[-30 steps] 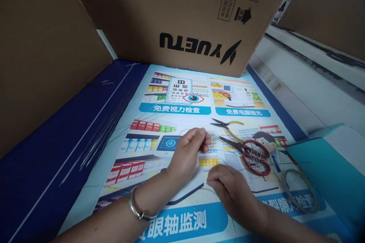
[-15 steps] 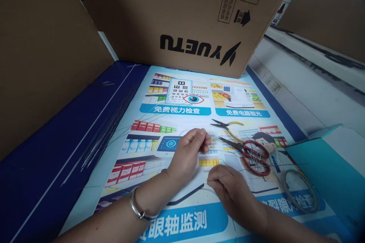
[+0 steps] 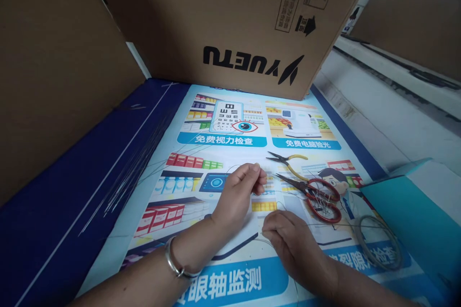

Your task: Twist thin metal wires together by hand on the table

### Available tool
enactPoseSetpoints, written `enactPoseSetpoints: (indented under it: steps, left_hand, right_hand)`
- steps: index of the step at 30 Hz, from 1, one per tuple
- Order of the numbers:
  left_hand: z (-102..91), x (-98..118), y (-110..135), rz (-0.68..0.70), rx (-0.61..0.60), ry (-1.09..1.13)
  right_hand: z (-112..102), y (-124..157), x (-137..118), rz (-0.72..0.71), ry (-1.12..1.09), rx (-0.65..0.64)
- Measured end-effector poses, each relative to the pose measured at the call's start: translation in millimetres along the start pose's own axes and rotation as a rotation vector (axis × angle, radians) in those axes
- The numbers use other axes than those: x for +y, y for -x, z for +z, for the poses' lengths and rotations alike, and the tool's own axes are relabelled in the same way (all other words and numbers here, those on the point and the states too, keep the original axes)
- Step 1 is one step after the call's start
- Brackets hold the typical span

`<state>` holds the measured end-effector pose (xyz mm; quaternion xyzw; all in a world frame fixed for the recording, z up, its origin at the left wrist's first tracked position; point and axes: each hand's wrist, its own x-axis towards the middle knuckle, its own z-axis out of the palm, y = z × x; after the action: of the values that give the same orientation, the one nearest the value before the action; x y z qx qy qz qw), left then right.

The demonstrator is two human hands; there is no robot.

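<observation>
Pinching the thin wire (image 3: pixel 280 202) with the left hand (image 3: pixel 239 192), thumb and forefinger tips closed tight on it, the other fingers loosely folded, just left of the red scissors (image 3: pixel 319 196). Pressing down with the right hand (image 3: pixel 288 240) too, fingers curled shut over another stretch of the same wire, below and left of the scissors. Looping that wire in a fine arc between the two hands, near the scissor tips; whether it touches them is too fine to tell. Wearing a silver bracelet (image 3: pixel 173 261) on the left wrist, well left of the scissors and lower.

Spotting yellow-handled pliers (image 3: pixel 288 160) just above the scissors, and a coil of wire (image 3: pixel 378 242) down to their right. Catching a spread of straight wires (image 3: pixel 133 163) far off to the scissors' left.

Now reading: "YUETU" in black, upside down, on the cardboard box (image 3: pixel 230 19) well above the scissors; its small shipping marks too tiny to read. Reading the poster (image 3: pixel 223 141) lying under the scissors as well: "免费视力检查" up to the left, "免费电脑验光" straight above, "眼轴监测" down to the left, below the hands.
</observation>
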<state>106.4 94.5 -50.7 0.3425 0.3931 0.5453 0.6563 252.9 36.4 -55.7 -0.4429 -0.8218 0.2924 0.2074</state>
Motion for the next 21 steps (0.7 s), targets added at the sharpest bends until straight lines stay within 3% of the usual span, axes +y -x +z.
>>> enactPoseSetpoints:
  steps: [21]
  left_hand:
    - [-1.2,-1.2,-0.7,0.003,-0.021,-0.01]
  right_hand:
    - [0.7,2.2,2.0,-0.058,0.038,0.027]
